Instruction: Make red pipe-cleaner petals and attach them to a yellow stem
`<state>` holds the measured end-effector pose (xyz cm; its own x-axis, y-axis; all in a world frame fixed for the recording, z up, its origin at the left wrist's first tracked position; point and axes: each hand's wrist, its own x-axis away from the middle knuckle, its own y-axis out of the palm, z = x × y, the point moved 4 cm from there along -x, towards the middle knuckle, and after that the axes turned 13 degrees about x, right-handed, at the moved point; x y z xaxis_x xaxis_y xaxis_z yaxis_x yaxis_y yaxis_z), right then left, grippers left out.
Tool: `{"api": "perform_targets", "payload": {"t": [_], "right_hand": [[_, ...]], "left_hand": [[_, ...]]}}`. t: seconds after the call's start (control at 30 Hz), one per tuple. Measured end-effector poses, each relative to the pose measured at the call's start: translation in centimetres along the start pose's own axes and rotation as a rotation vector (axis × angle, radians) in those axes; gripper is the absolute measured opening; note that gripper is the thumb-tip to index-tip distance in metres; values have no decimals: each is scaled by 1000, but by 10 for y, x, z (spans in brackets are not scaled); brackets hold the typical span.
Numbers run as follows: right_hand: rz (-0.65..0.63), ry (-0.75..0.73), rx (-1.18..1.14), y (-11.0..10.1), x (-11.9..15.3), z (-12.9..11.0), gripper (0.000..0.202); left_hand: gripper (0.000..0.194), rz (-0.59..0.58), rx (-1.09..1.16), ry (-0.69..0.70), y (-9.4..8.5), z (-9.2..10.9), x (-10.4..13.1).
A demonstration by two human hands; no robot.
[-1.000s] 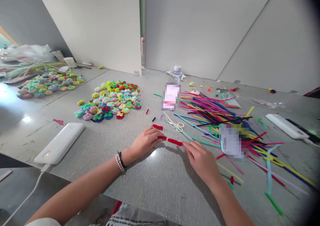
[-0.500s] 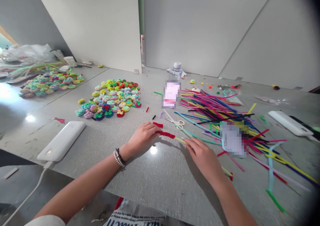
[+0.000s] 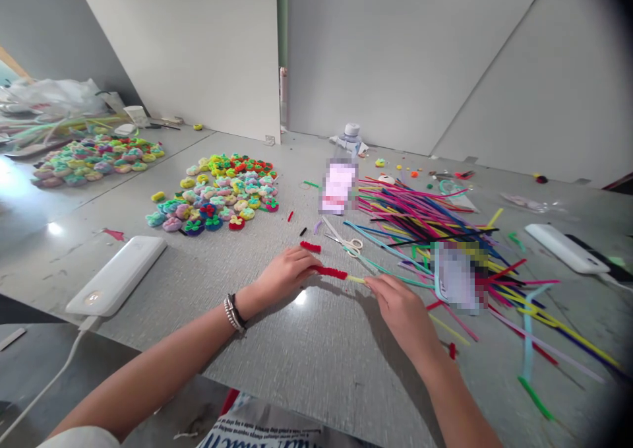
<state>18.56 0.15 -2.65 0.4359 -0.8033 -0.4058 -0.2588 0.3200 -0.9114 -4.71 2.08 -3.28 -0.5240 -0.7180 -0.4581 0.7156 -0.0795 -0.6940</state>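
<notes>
Our left hand (image 3: 289, 271), fingers curled, grips red chenille coil (image 3: 332, 273); our right hand (image 3: 399, 303) pinches pale yellow stem (image 3: 356, 279) at coil's right end, midway over table (image 3: 297, 375), probably for steadiness; scissors (image 3: 354, 248) just beyond, likely handy

One camera here, worn on the person's head.
It faces forward and down across the desk (image 3: 297, 362), the left hand (image 3: 285, 275) and right hand (image 3: 399, 303) near, just below mid-view, grey panels (image 3: 376, 52) closing the far side.
</notes>
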Motion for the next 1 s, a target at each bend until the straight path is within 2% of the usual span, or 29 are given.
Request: {"api": "perform_targets", "payload": {"t": [0.53, 1.0], "right_hand": [[58, -37, 193, 0, 1, -2, 23], [4, -37, 60, -6, -1, -6, 25]], "left_hand": [[20, -42, -88, 10, 2, 6, -1], [22, -2, -1, 50, -2, 6, -1]]}}
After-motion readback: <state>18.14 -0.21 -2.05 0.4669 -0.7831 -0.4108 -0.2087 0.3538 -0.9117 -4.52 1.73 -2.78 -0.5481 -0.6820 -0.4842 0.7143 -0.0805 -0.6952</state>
